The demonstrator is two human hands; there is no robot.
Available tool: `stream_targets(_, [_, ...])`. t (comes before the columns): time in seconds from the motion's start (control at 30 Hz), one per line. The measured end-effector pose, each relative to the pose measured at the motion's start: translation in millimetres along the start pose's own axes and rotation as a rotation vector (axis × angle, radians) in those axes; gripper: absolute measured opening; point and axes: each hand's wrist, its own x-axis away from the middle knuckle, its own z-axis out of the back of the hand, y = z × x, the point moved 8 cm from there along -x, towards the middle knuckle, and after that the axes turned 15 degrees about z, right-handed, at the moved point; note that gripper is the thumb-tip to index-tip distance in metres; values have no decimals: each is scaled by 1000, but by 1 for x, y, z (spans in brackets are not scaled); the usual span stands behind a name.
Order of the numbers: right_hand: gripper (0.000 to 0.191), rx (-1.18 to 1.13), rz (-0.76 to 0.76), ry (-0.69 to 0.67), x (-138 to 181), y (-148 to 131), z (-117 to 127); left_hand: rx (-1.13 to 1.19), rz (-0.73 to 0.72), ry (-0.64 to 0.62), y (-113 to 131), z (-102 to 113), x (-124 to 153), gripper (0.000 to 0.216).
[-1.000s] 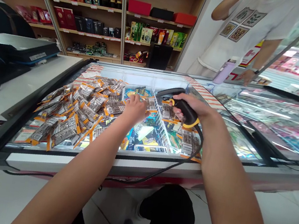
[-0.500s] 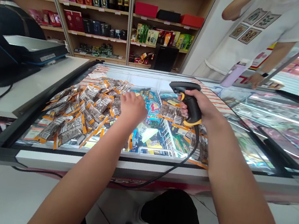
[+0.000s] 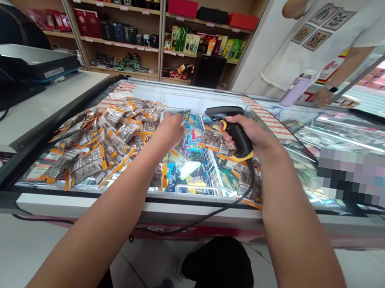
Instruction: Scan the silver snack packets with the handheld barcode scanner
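My right hand (image 3: 252,136) is closed round the grip of a black and yellow barcode scanner (image 3: 230,125), held above the chest freezer (image 3: 167,210). Its head points left toward my left hand (image 3: 169,130). That hand rests at the right edge of a big heap of small clear packets with orange ends (image 3: 105,140) lying on the freezer's glass lid. Its fingers are curled down among the packets, and I cannot see what they hold. A second smaller pile of the same packets (image 3: 245,177) lies under the scanner. The scanner's black cable (image 3: 218,209) hangs over the front edge.
Another person in a white printed shirt (image 3: 314,41) stands behind the freezer, a hand by a lilac bottle (image 3: 293,89). A black till device (image 3: 26,64) sits on the white counter at left. Wooden shelves of boxes and bottles (image 3: 126,7) fill the back wall.
My left hand went from the middle of the freezer leftward and a little further back along the heap's edge. The scanner rose slightly and stays in my right hand.
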Motion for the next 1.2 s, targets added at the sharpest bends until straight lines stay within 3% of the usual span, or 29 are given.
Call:
stream_targets(0.13, [29,67,-10,-40,-1,4,-2,129,74,-12,-6,0,-6,43])
stream_targets(0.2, [30,100,-24,-53,2,5,-3,98,-27,-75,-3,0,-2,41])
stream_targets(0.3, [33,143,-69,-110,10,5,-6,-2,-214,-268,4,-9,10,42])
stream_targets(0.37, [36,182,-110,-185,18,6,-8,-83,-231,-338,3,-15,13,52])
stream_targets(0.5, [35,255,-127,-350,27,6,-9,-201,-140,-234,-2,-18,6,57])
stream_targets(0.63, [35,280,-124,-393,25,8,-7,-255,-108,-200,-2,-22,3,57])
stream_targets(0.9, [28,172,-112,-185,20,9,-1,-247,-127,-219,-2,-20,10,62])
stream_targets(1.0, [30,115,-75,-129,14,6,1,-280,-148,-278,0,-24,14,64])
stream_targets(1.2, [28,-92,73,98,0,-7,13,-288,-306,-383,23,-41,34,72])
